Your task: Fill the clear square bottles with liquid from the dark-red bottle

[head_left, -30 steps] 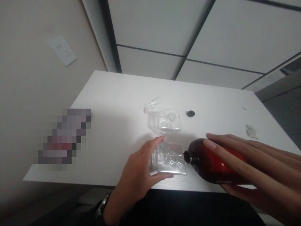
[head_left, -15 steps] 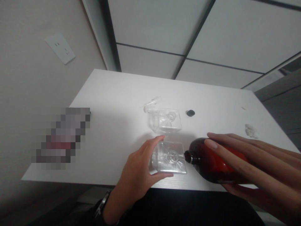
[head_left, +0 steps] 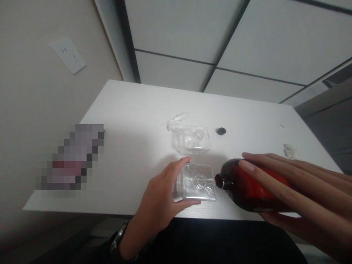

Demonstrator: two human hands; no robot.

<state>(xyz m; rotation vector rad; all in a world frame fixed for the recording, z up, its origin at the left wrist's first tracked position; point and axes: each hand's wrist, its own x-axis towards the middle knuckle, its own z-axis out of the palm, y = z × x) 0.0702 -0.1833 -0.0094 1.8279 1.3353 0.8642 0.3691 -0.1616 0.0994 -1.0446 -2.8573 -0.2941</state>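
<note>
My left hand (head_left: 162,200) grips a clear square bottle (head_left: 206,189) near the table's front edge, thumb and fingers on opposite sides. Its round neck opening points up at the camera. In my right hand (head_left: 297,194) lies a dark amber-red bottle (head_left: 257,187), tilted on its side with its uncapped black-looking mouth toward the clear bottle. A thin clear stream seems to run from that mouth to the clear bottle's opening. Behind stands a second clear square bottle (head_left: 205,144) with its neck open.
Clear spray-pump pieces (head_left: 177,121) lie beside the second bottle. A black cap (head_left: 221,131) is right of it. Crumpled whitish material (head_left: 290,151) and a small scrap (head_left: 282,125) lie far right. A blurred-out object (head_left: 74,157) covers the left side of the white table (head_left: 132,161).
The view has shifted very slightly. Both hands keep their holds, and the amber-red bottle stays tilted toward the clear bottle.
</note>
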